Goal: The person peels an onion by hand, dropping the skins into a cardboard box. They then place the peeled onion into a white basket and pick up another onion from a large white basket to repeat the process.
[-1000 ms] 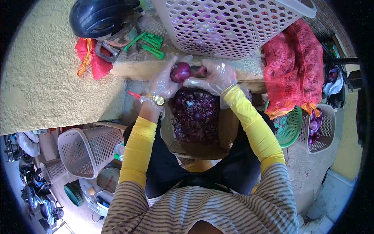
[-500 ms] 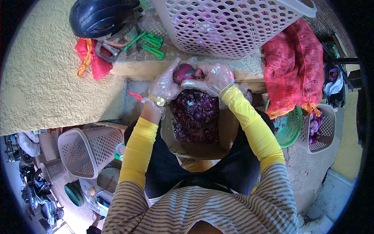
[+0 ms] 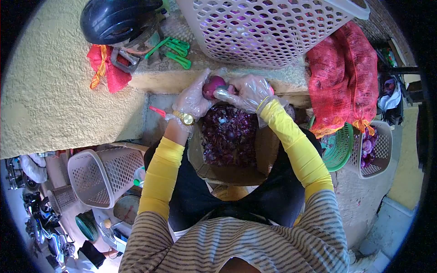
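Note:
My left hand [image 3: 193, 98], in a clear plastic glove, is closed around a red onion [image 3: 212, 87] above the box. Close against the onion is my right hand [image 3: 248, 92], also gloved and closed, its thumb reaching toward the onion. A pink end of what looks like a small knife [image 3: 271, 90] shows beside the right hand; its blade is mostly hidden. Below both hands, between my knees, the cardboard box [image 3: 265, 152] holds a heap of purple onion skins [image 3: 229, 136].
A large perforated basket [image 3: 255, 34] with onions stands ahead, beside red mesh sacks [image 3: 334, 82]. Green plastic tools [image 3: 177, 50] and a black helmet [image 3: 118, 20] lie on the ledge. At right are a green basket [image 3: 339, 148] and a basket of onions [image 3: 378, 154]; a tipped basket [image 3: 102, 177] is left.
My right hand has shifted slightly left, and its thumb now lies closer against the onion. The left hand keeps its hold. At lower left, another person's arm has moved further into view.

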A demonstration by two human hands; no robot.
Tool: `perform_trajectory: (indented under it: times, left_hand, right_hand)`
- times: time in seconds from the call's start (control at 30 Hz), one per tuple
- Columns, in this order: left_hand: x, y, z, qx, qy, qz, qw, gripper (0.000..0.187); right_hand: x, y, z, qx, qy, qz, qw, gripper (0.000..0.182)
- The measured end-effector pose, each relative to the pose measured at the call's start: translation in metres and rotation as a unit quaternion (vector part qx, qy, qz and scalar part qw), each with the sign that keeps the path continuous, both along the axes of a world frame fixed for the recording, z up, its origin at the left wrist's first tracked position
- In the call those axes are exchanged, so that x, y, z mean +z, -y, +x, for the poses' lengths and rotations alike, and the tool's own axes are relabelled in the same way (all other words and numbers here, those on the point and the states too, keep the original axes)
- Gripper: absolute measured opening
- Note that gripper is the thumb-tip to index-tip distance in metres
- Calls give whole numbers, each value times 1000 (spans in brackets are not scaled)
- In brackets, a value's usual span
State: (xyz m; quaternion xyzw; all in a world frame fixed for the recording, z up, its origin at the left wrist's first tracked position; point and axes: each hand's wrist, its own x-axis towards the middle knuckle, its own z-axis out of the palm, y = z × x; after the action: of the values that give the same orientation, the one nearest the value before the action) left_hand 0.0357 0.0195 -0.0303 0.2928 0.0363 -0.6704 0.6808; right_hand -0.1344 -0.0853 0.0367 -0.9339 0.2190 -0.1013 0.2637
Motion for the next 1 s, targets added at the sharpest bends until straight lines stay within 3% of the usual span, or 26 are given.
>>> perform_trajectory:
  times: [0.1, 0.13, 0.2, 0.23, 0.3, 0.33, 0.4, 0.43, 0.5, 0.53, 0.57, 0.6, 0.67, 0.8, 0.9, 0.97, 1.0]
  left_hand:
    - [4, -3, -2, -22, 12, -34, 999, 45]
    - [-18, -2, 5, -22, 12, -34, 999, 45]
    - [-81, 4, 25, -5, 339, -81, 937, 47]
    - [-54, 2, 17, -4, 339, -81, 937, 47]
    - [32, -5, -6, 76, 33, 33, 996, 46]
    - [27, -7, -3, 76, 33, 33, 996, 46]
    - [22, -12, 0, -18, 350, -65, 934, 44]
    - [25, -12, 0, -17, 351, -65, 934, 44]
    - [34, -12, 0, 32, 26, -23, 999, 59]
    - [24, -13, 2, 33, 27, -23, 999, 59]
    - [5, -11, 6, 0, 235, -64, 970, 50]
    - [-1, -9, 7, -33, 433, -101, 895, 46]
    - [-13, -8, 13, -32, 417, -90, 904, 46]
    - [-23, 1, 11, 13, 407, -83, 910, 44]
    - [-28, 0, 20, 11, 368, -36, 929, 43]
    - [-25, -3, 18, 0, 401, -38, 915, 44]
    - [-20, -4, 15, -12, 434, -42, 900, 45]
  right_hand:
    - [3, 0, -1, 22, -25, -16, 999, 63]
    - [3, 0, -2, 36, -36, -31, 998, 65]
    - [-1, -3, -2, 65, -61, -27, 996, 65]
    - [-4, -5, -2, 94, -87, -24, 991, 65]
    - [-7, -9, -3, 125, -113, -21, 985, 67]
    - [-7, -11, -4, 156, -139, -19, 978, 70]
    - [-7, -16, -6, 162, -147, -25, 975, 70]
    - [-7, -18, -5, 169, -160, -28, 972, 69]
    - [-7, -20, -3, 177, -172, -30, 968, 69]
    - [-9, -21, -1, 164, -169, -35, 971, 68]
    - [-11, -22, 0, 151, -165, -40, 974, 67]
    - [-13, -22, 0, 152, -164, -41, 974, 67]
    - [-16, -21, -2, 149, -119, -61, 980, 65]
    - [-3, -14, -1, 178, -151, -23, 972, 65]
    - [2, -12, -4, 138, -151, -12, 979, 66]
    - [1, -8, -7, 72, -33, 9, 997, 67]
    - [1, -6, -7, 72, -34, 9, 997, 67]
